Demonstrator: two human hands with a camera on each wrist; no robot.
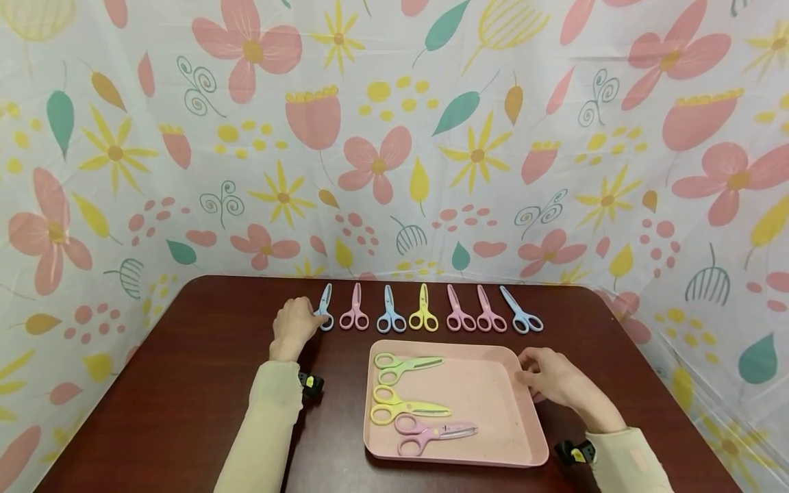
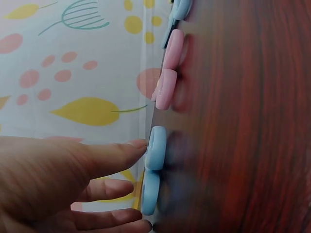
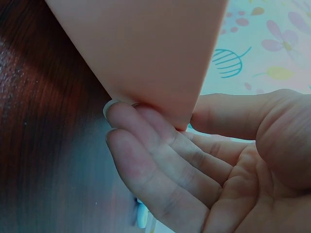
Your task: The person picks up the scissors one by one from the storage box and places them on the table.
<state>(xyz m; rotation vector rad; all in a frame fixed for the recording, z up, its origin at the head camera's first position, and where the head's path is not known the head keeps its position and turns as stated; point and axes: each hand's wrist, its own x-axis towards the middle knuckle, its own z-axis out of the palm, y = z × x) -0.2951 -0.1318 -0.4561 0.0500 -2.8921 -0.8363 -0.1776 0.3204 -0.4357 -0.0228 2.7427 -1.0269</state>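
Note:
My left hand (image 1: 295,326) is at the leftmost scissors of the row, a light blue pair (image 1: 327,294). In the left wrist view the thumb reaches the blue handle loops (image 2: 156,149), and the other fingers extend loosely beside them; the scissors lie flat on the table. With my right hand (image 1: 553,376) I hold the right wall of a pink tray (image 1: 527,428), thumb at its rim and fingers against the outside. Inside the tray, along its left side, lie green scissors (image 1: 394,372), yellow scissors (image 1: 388,413) and purple scissors (image 1: 422,433).
Along the back of the dark wooden table (image 1: 179,383) stretches a row of more scissors: pink (image 1: 355,318), blue (image 1: 391,322), yellow (image 1: 423,319), two pink-purple pairs (image 1: 461,320), and blue (image 1: 522,320) at the right end. A flowered curtain (image 1: 394,137) hangs behind the table.

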